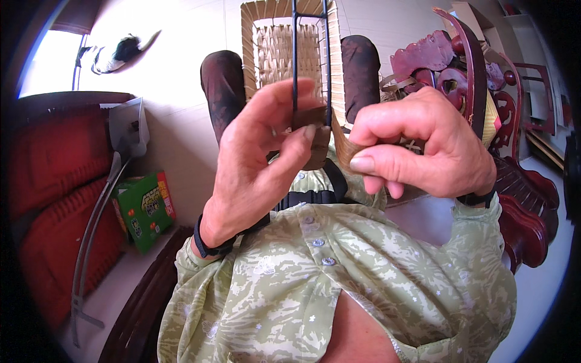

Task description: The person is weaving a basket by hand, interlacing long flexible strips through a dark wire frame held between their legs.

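Observation:
A light tan woven basket (pixel 284 51) lies between my knees, with a thin black metal frame (pixel 295 66) along its right side. Wide, flat brown strip (pixel 318 152) material wraps the near end of this frame. My left hand (pixel 257 148) is closed there, thumb pressed on the wrapped strip and fingers behind the rods. To the right, my right hand (pixel 420 142) pinches the lighter loose part of the strip (pixel 345 145) between thumb and forefinger. Its tips are close to the frame. The fingers of my left hand partly hide behind the rod and strip.
Carved dark red wooden furniture (pixel 472 66) stands close on my right. On the left are red cushioned seating (pixel 57 163), a curved grey metal stand (pixel 100 224) and a green box (pixel 145 209). A black and white animal-like shape (pixel 115 55) lies on the pale floor.

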{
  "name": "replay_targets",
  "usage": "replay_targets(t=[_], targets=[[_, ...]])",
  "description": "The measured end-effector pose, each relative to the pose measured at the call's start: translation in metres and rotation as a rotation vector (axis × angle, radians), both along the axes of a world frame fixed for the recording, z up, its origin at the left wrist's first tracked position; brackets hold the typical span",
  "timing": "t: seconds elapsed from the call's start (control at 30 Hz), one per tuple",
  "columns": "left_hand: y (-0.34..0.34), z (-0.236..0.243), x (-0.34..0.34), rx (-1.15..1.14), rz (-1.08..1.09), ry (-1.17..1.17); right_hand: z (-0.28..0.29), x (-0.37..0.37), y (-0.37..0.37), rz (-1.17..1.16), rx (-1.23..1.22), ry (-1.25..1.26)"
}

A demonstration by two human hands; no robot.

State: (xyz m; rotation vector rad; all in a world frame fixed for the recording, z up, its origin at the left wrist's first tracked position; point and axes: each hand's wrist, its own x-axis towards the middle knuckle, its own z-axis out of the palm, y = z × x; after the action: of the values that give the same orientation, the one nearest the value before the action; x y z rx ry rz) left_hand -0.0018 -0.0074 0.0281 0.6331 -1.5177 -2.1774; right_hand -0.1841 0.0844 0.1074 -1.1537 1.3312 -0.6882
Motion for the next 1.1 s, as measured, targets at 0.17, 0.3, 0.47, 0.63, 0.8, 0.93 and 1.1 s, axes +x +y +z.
replay_targets(t=[0.17, 0.3, 0.47, 0.63, 0.8, 0.93, 1.1], targets=[[0.005, 0.002, 0.008, -0.385, 0.103, 0.084, 0.008, 0.011, -0.013, -0.006, 0.074, 0.009], [0.004, -0.008, -0.005, -0.854, 0.256, 0.062, 0.008, 0.020, -0.015, -0.123, -0.010, -0.012], [0.001, -0.019, -0.012, -0.899, 0.334, 0.014, -0.005, 0.027, -0.004, -0.301, -0.669, 0.476], [-0.009, -0.030, -0.010, -0.751, 0.339, 0.087, -0.047, 0.066, 0.027, -0.155, -1.219, 0.406], [-0.013, -0.034, -0.009, -0.734, 0.313, 0.107, -0.102, 0.081, 0.040, -0.356, -0.822, 0.699], [-0.011, -0.029, -0.007, -0.696, 0.315, 0.037, -0.112, 0.067, 0.032, -0.605, -0.707, 0.861], [-0.011, -0.022, -0.004, -0.584, 0.269, 0.124, -0.110, 0.056, 0.007, -0.858, -0.433, -0.228]])
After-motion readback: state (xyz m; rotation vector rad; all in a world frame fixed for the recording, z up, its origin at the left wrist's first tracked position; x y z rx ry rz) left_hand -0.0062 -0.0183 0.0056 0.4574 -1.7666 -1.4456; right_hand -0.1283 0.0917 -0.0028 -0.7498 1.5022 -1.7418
